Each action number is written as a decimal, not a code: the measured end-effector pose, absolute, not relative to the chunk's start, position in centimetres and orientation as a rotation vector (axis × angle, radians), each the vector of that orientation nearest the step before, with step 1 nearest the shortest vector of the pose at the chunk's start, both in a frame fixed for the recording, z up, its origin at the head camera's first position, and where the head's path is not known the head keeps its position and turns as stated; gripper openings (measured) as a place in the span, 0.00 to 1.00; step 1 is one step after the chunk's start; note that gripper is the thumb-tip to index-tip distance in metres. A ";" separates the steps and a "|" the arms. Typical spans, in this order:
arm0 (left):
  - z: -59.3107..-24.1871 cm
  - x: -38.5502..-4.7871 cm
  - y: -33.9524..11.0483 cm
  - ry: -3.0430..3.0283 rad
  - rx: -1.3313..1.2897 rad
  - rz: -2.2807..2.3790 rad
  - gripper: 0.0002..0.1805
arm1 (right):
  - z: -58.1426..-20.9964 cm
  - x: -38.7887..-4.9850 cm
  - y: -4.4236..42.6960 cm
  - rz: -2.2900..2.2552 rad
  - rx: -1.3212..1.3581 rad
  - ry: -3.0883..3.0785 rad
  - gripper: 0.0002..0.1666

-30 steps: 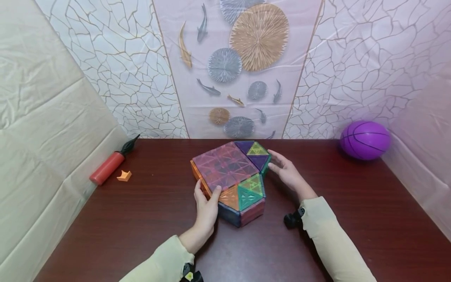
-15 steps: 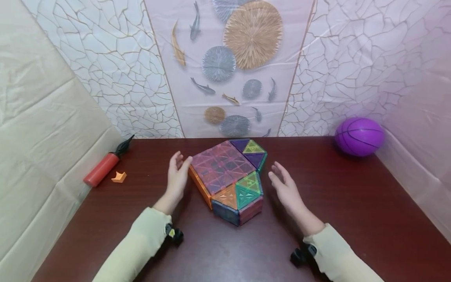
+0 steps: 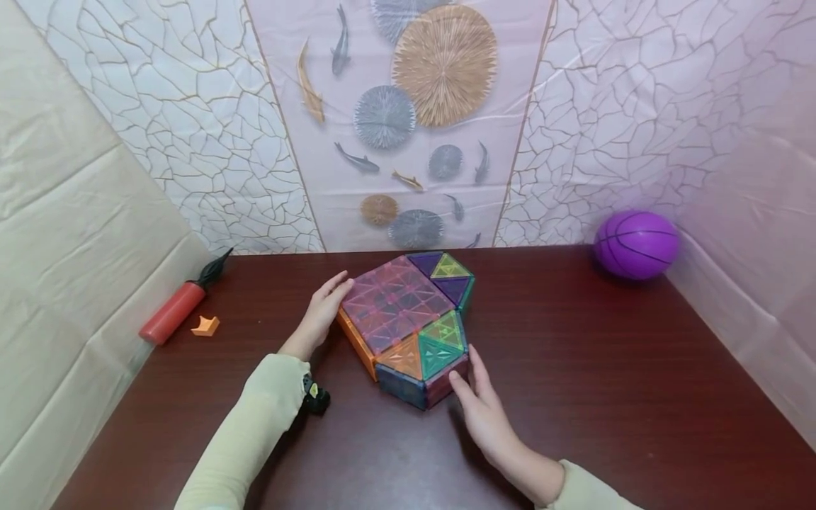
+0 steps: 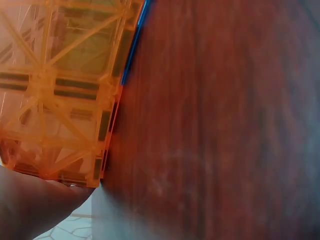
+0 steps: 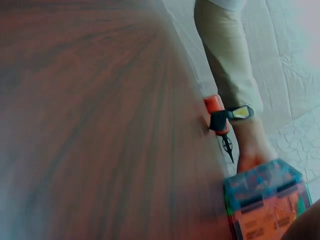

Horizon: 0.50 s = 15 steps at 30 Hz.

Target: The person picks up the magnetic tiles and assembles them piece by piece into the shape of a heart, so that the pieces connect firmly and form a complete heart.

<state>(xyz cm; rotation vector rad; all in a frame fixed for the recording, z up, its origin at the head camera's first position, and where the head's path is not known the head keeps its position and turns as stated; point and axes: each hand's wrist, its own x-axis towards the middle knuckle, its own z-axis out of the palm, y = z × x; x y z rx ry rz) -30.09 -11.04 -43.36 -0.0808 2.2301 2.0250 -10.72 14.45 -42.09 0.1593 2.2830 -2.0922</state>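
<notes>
A low, closed block built of translucent magnetic tiles (image 3: 398,301) lies on the table in the head view. Its top has a large pink square with orange, green, yellow and purple triangles beside it. My left hand (image 3: 319,312) touches its far left corner with nearly straight fingers. In the left wrist view, a digit rests against the end of the orange side panel (image 4: 45,95). At the near right corner, my right hand (image 3: 491,418) has its thumb by the magenta side panel (image 3: 445,380) and its extended fingers along the adjoining edge. Fingertips behind the block are hidden.
A red hand pump (image 3: 175,312) with a black nozzle lies at the left, beside a small orange crown-shaped piece (image 3: 205,326). A purple ball (image 3: 637,244) sits at the back right. A patterned cloth wall (image 3: 408,170) bounds the brown table (image 3: 605,368).
My left hand left the block's near left side and came to its far left corner. My right hand moved from the far right side to the near right corner.
</notes>
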 end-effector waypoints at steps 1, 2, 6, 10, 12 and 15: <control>-43.4 -30.1 -11.0 2.225 -0.087 2.015 0.31 | -42.1 -10.6 14.2 -2.086 0.144 2.294 0.43; -43.4 -30.0 -11.0 2.220 -0.087 2.011 0.30 | -42.1 -10.6 14.1 -2.073 0.134 2.311 0.43; -43.5 -29.7 -11.0 2.198 -0.087 2.028 0.28 | -42.1 -10.7 14.0 -2.013 0.114 2.378 0.44; -43.4 -28.8 -11.1 2.184 -0.098 2.061 0.28 | -42.2 -11.5 14.7 -1.932 0.107 2.433 0.44; -43.4 -28.1 -11.0 2.184 -0.107 2.074 0.28 | -42.3 -12.3 15.3 -1.880 0.122 2.470 0.44; -43.3 -26.8 -10.6 2.196 -0.114 2.089 0.29 | -42.5 -14.0 16.7 -1.823 0.153 2.512 0.44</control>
